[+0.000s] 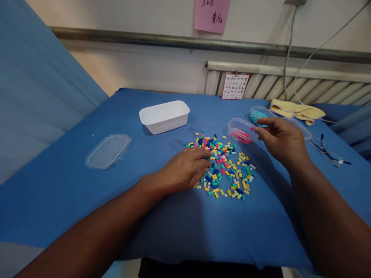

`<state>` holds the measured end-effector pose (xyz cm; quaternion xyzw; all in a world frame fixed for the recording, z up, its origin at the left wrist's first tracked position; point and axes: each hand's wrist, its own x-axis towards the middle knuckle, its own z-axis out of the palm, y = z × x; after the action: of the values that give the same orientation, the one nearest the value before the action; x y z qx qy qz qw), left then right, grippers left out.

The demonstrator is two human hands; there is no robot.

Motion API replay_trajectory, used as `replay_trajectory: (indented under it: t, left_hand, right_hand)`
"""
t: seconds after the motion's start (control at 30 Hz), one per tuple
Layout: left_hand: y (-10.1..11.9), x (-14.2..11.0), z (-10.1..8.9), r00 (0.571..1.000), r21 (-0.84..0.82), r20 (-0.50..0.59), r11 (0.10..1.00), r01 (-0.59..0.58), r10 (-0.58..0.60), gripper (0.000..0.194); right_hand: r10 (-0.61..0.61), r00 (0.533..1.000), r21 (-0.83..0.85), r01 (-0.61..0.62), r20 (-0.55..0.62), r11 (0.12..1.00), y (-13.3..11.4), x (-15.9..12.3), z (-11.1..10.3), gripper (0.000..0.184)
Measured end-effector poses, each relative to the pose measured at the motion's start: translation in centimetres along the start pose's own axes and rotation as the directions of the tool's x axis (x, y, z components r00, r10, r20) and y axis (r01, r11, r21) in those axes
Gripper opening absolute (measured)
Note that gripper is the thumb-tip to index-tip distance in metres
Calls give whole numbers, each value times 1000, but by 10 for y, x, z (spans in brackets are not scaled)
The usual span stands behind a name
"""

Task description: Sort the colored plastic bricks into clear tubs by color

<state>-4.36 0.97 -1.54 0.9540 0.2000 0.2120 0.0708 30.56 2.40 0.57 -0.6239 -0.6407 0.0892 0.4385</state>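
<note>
Resting palm-down on the near-left edge of the scattered heap of small multicoloured plastic bricks (223,164), the left hand (185,170) is lying flat with its fingers loosely spread and touching the bricks, gripping nothing that shows. The right hand (282,139) is hovering to the right of the heap, just beside the clear oval plastic tub holding pink bricks (242,129); its thumb and forefinger are pinching together near the tub's right rim, and something small and pink may be sitting between them, though it is too tiny to be sure. The tub is lying to the left of that hand, its long axis running left to right, so the right hand is the nearer one. A second clear tub with turquoise bricks (259,114) is sitting just beyond, partly hidden by the fingers.

Everything is lying on a bench covered in blue cloth (72,193). A white rectangular plastic tray (164,116) is standing far left of the heap, a clear plastic lid (108,150) further left, a folded yellow cloth (295,110) and a pair of spectacles (327,153) at far right. A pale wall with a radiator (290,85) and a pink paper note (212,14) is closing off the room behind.
</note>
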Motion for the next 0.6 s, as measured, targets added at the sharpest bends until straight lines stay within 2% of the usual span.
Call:
replay_trajectory:
  t: [0.07,0.13,0.17,0.2,0.27,0.33,0.43,0.6]
  left_hand:
    - [0,0,0,1000,5,-4,1000,5,-5,27]
    - [0,-1,0,1000,8,-11,1000,13,-13,26]
    - [1,-1,0,1000,10,-14,1000,16,-16,26]
    - [1,-2,1,1000,14,-17,1000,21,-20,26]
    - [2,-2,1,999,20,-24,999,33,-32,26]
    - [2,-2,2,999,25,-27,999,42,-41,26]
    - [3,-2,2,999,19,-29,999,42,-42,27]
    - [3,-2,2,998,9,-42,999,45,-45,26]
  right_hand:
    - [-106,994,-107,106,8,989,-3,-4,-1,34]
    - [-202,979,-146,206,36,968,-16,-14,-1,26]
    - [-253,960,-107,266,118,958,-24,-20,0,24]
    - [-312,918,-41,331,244,943,-32,-27,3,22]
    - [-384,789,44,415,479,909,-44,-39,11,20]
    - [-382,708,23,460,594,887,-50,-48,20,20]
    - [-300,692,-88,465,656,881,-50,-52,28,18]
    - [-193,689,-187,437,699,880,-52,-51,25,15]
